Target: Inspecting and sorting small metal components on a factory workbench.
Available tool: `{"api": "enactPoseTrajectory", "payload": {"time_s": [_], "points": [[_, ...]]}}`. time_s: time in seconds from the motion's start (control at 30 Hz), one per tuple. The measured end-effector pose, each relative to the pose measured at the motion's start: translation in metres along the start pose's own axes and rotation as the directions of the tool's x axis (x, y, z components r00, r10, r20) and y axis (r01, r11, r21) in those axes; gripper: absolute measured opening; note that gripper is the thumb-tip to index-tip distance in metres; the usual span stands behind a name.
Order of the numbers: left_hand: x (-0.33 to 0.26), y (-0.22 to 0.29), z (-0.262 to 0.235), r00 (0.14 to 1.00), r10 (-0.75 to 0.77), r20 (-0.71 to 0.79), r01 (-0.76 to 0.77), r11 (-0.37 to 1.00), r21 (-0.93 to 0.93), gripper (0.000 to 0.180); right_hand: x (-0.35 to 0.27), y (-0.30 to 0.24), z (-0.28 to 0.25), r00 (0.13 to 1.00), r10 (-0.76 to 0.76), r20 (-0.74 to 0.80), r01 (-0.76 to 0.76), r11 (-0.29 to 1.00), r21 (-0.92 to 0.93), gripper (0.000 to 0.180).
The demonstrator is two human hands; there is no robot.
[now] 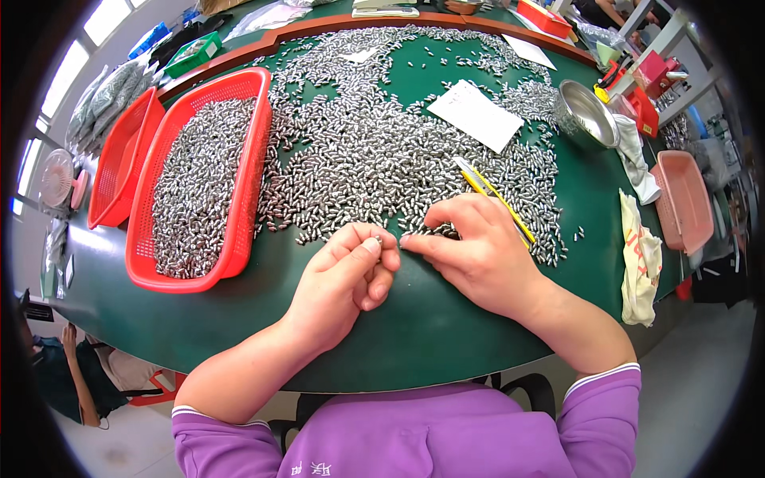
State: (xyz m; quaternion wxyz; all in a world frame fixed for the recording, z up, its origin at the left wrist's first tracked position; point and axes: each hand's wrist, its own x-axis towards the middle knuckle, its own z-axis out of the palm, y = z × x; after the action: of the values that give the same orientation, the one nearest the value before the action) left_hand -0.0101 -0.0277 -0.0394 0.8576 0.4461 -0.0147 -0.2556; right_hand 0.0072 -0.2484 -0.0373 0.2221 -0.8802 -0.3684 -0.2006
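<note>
A broad heap of small silver metal pieces with rounded, tapered ends [351, 167] covers the green tabletop [414, 303] beyond my hands. My left hand [347, 267] is closed at the heap's near edge, thumb pressed against curled fingers. Whatever it may pinch is too small to name. Close beside it, my right hand [482, 251] reaches in with one digit stretched toward the left fingertips. Another finger arches above, with a gap between them, and I see nothing held there. A yellow utility knife [510, 209] lies across the heap just past my right hand, partly hidden by it.
At left stands a red perforated basket [259, 159] full of the same pieces, beside another red basket [119, 171]. White paper [478, 115] lies on the heap. A metal bowl [586, 115], cloths [640, 263] and a pink basket [684, 203] are at right. Wooden edging [319, 26] borders the far side.
</note>
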Motion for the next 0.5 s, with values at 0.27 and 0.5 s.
{"api": "enactPoseTrajectory", "payload": {"time_s": [0.27, 0.5], "points": [[-0.002, 0.001, 0.004, 0.999, -0.042, -0.005, 0.042, 0.999, -0.007, 0.015, 0.003, -0.006, -0.003, 0.998, 0.002, 0.057, -0.005, 0.999, 0.043, 0.015], [-0.005, 0.002, 0.005, 0.986, -0.169, -0.007, 0.169, 0.984, 0.054, 0.009, 0.003, -0.004, -0.009, 0.987, 0.121, 0.107, -0.141, 0.969, 0.204, 0.013]]}}
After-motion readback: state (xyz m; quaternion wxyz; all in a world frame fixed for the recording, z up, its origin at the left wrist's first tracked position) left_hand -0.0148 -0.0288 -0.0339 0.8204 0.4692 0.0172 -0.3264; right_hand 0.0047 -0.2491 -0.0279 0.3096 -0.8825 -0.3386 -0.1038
